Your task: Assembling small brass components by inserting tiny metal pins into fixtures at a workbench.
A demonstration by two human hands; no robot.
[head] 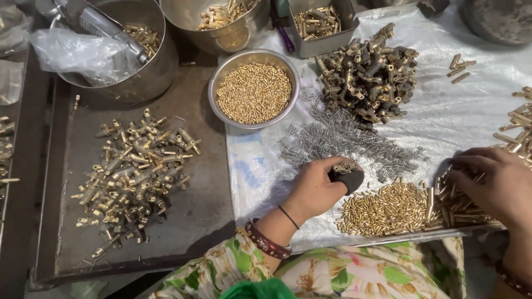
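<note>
My left hand (320,186) grips a small brass fitting with a black knob (346,174), held just over the white plastic sheet (449,119). My right hand (495,185) rests fingers-down on a heap of brass tubes (451,206) at the right; whether it pinches one is hidden. Between the hands lies a pile of small brass pins (382,209). Thin steel springs (338,138) are scattered beyond my left hand. Further back sits a heap of brass fittings with dark knobs (368,77).
A steel bowl of brass pins (254,91) stands at centre back. Loose brass fittings (136,166) cover a dark metal tray (205,205) on the left. Larger steel bowls (149,72) and a square tin (321,25) line the back edge. More brass rods (518,124) lie far right.
</note>
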